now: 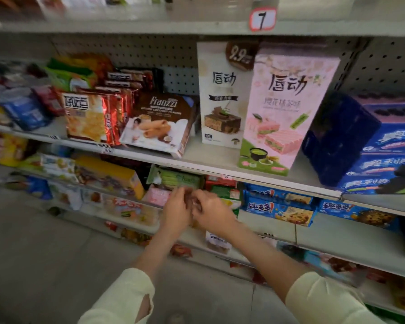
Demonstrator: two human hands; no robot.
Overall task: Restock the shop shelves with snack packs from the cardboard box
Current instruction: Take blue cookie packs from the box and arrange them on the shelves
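Both my hands reach into the second shelf from the top of the view. My left hand (176, 211) and my right hand (212, 212) meet around a small brownish snack pack (192, 202), mostly hidden between the fingers and blurred. Right behind it lie a green Franzzi pack (178, 178) and a pink pack (158, 195). The cardboard box is out of view.
The shelf above carries a brown Franzzi box (159, 122), a white tall box (222, 94), a pink tall box (288, 108) and blue cookie cartons (369, 143). Blue cookie packs (278, 206) lie right of my hands. Grey floor (45, 253) spreads at the lower left.
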